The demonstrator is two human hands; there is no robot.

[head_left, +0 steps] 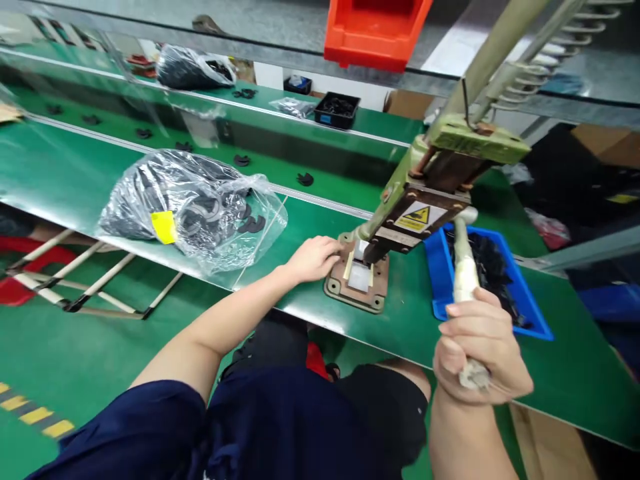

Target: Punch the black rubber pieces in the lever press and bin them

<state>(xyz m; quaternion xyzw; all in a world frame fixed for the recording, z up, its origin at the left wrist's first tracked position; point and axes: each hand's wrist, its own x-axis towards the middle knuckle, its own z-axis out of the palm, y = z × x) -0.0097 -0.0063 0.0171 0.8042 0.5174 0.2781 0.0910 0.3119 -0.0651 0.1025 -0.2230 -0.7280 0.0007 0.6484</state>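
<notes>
Right hand: your right hand [483, 343] is closed around the pale, wrapped lever handle [465, 267], near its lower end.
Left hand: your left hand [314, 259] is palm down, fingers loosely bent over the left side of the press base [357, 303]; whether they pinch anything, I cannot tell.
Press: the green hand press [425, 193] stands on the green bench [395, 333] before you, between bag and bin, with a yellow warning sticker [421, 216] on its front.
Bag: to your left, a clear plastic bag [175, 200] of dark curved parts, 1 yellow label [164, 227] on it.
Blue bin: right of the press, a blue bin [533, 313] holds black pieces [487, 267], the handle crossing in front.
Belt: beyond the bag, 6 small black parts [305, 179] lie spaced in a row.
</notes>
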